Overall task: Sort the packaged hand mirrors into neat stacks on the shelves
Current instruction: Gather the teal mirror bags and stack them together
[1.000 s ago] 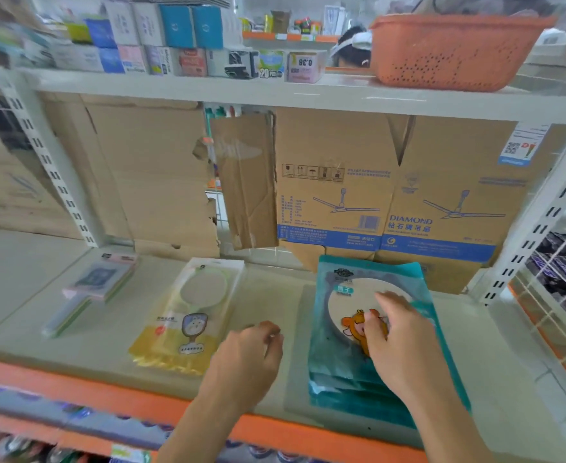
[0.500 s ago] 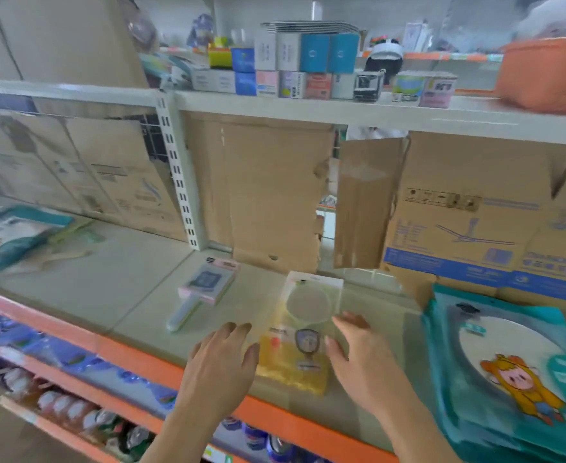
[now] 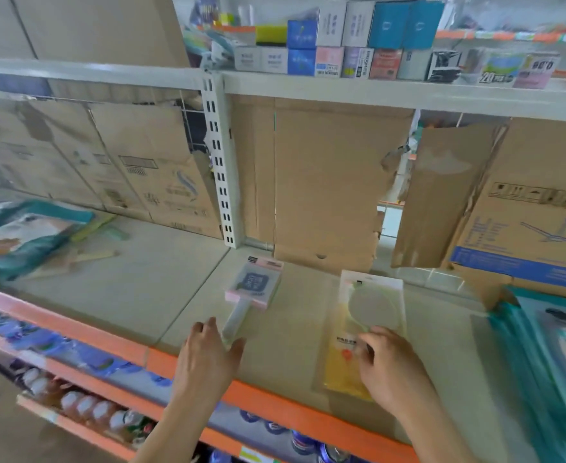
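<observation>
On shelf (image 3: 134,295): right hand (image 3: 392,362) left teal stack (image 3: 542,369), now grasps yellow pack (image 3: 370,305); left hand (image 3: 208,355) released by pink mirror (image 3: 255,285). Next sort starting.

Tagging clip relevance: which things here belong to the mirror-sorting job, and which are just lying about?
Job: pink-framed hand mirror, left hand by its handle; yellow-packaged round mirror under the right hand; teal mirror packs, right; blurred teal packs, far left.
Lying about: cardboard cartons behind; small boxes on upper shelf; bottles on lower shelf.

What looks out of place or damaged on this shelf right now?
The cardboard backing behind the shelf is torn, leaving a gap; the teal packets at far left lie jumbled, not stacked.
</observation>
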A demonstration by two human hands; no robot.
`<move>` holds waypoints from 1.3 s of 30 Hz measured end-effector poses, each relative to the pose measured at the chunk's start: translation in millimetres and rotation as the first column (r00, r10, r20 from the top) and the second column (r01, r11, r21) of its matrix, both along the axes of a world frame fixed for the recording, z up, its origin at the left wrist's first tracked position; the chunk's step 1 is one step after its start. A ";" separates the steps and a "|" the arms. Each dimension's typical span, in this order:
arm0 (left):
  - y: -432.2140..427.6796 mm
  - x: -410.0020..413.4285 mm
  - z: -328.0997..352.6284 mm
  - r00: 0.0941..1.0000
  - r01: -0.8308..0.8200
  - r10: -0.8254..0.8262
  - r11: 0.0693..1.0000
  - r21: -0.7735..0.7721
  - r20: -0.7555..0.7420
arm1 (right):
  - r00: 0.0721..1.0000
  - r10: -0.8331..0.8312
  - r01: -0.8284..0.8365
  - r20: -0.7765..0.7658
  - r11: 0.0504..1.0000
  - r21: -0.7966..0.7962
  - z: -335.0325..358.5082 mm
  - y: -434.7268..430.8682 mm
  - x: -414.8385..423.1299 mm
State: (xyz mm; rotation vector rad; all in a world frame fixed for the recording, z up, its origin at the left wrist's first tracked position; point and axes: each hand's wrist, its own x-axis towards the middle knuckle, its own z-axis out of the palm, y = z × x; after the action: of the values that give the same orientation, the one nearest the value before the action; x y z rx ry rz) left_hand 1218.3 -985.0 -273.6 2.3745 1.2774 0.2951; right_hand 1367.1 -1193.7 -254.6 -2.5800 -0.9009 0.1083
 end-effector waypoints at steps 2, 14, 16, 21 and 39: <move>9.4 4.3 -3.3 1.000 0.011 -0.011 0.999 -0.034 -0.023 | 0.999 -0.041 0.041 0.002 0.999 -0.013 0.9 4.2 -0.7; 30.1 9.1 -12.9 0.978 0.206 -0.205 0.979 -0.002 -0.042 | 0.976 -0.195 0.195 0.097 0.981 0.009 -1.2 54.3 -30.1; 31.2 7.8 -11.7 0.975 0.217 -0.217 0.976 -0.014 -0.048 | 0.985 -0.158 0.156 0.075 0.987 0.027 -0.9 68.5 -37.8; 39.1 1.0 -2.9 0.967 0.253 -0.256 0.956 -0.150 -0.002 | 0.997 -0.064 0.060 0.037 0.994 0.090 2.5 99.8 -52.4; 199.5 -80.9 6.5 0.998 0.067 -0.067 0.992 0.107 -0.007 | 0.970 0.236 -0.217 -0.062 0.950 0.227 10.0 272.3 -79.7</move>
State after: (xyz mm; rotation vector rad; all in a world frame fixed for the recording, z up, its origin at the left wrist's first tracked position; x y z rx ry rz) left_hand 1137.4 -785.5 -267.1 2.5035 1.2085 0.3471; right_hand 1287.4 -921.4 -244.6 -2.2456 -1.1079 0.1766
